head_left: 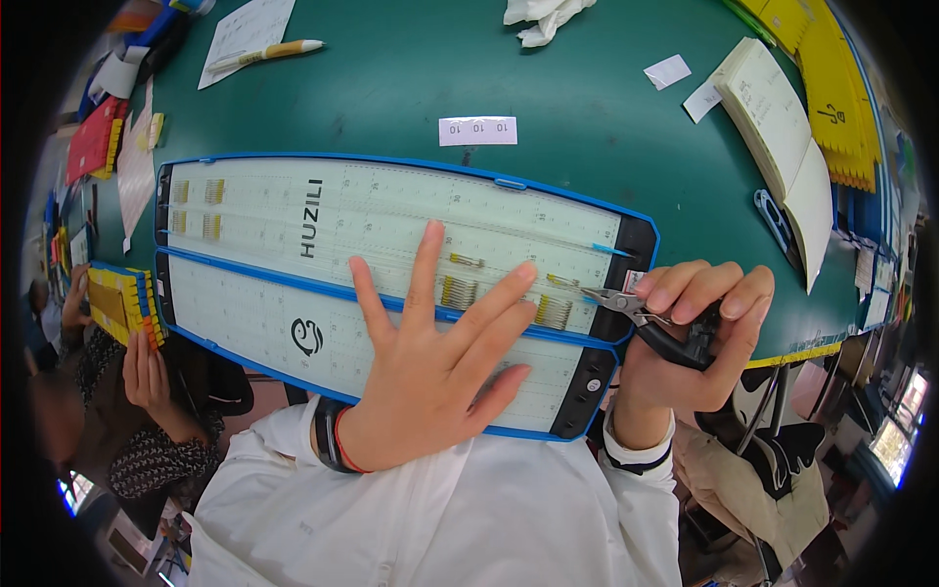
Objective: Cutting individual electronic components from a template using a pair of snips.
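My left hand [430, 352] lies over a long, hinged case with blue edges [333, 284]; its fingers are spread and it holds nothing. The case lies open, both pale panels marked with fine grid lines. In my right hand [719, 303] is a pair of small pliers [675, 338] with metal jaws and black handles. The jaw tips are at the case's right end, near a thin yellow piece [562, 281] and a row of fine coiled wire pieces [554, 311]. Another coiled row [459, 292] and a small yellowish piece [467, 260] lie by my left fingers.
Beyond the case are a printed paper strip [477, 131], crumpled tissue [543, 20] and a pen [269, 54] on paper. To the right lie an open notebook [768, 117], a blue cutter [776, 227] and yellow folders [831, 88]. At left, another person's hands hold a yellow stack [119, 298].
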A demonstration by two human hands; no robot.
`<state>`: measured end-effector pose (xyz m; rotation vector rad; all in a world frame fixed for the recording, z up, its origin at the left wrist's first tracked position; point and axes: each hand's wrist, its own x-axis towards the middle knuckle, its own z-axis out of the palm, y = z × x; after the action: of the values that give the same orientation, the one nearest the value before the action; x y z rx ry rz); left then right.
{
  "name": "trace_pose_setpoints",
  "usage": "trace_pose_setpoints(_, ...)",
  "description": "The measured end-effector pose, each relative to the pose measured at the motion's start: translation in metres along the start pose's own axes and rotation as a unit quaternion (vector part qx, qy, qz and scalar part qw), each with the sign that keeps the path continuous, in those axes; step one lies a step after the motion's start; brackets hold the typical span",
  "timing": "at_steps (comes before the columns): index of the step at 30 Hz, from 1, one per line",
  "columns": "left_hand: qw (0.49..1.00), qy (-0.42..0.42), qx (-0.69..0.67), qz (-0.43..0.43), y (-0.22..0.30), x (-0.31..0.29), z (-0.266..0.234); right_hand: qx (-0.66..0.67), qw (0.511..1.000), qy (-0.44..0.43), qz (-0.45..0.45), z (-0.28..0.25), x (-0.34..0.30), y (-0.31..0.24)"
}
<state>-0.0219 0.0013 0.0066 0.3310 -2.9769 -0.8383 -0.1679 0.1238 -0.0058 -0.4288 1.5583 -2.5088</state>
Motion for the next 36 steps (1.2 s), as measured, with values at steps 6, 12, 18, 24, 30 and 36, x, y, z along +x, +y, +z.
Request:
trace_pose_setpoints(6, 1.000, 0.006, -0.001, 0.001, 0.000, -0.001, 0.001, -0.022, 1.000, -0.019, 0.004, 0.002, 0.000, 0.000)
trace_pose_setpoints(12, 1.000, 0.006, -0.003, -0.001, 0.000, 0.000, 0.002, -0.027, 0.999, -0.025, -0.002, 0.000, 0.000, 0.001)
trace_pose_setpoints(18, 1.000, 0.013, -0.006, 0.019, -0.002, 0.000, 0.003, -0.026, 0.999, -0.041, 0.006, 0.003, 0.000, 0.000)
trace_pose_setpoints(24, 1.000, 0.017, -0.012, 0.021, -0.003, -0.001, 0.004, -0.028, 0.998, -0.049, 0.005, 0.003, -0.002, 0.000)
trace_pose_setpoints(30, 1.000, 0.019, -0.009, 0.017, -0.002, -0.003, 0.002, -0.029, 0.998, -0.062, 0.004, 0.004, -0.004, -0.001)
trace_pose_setpoints(36, 0.999, -0.018, -0.027, 0.044, -0.004, 0.000, -0.009, -0.077, 0.990, -0.047, -0.104, -0.005, 0.001, -0.026)
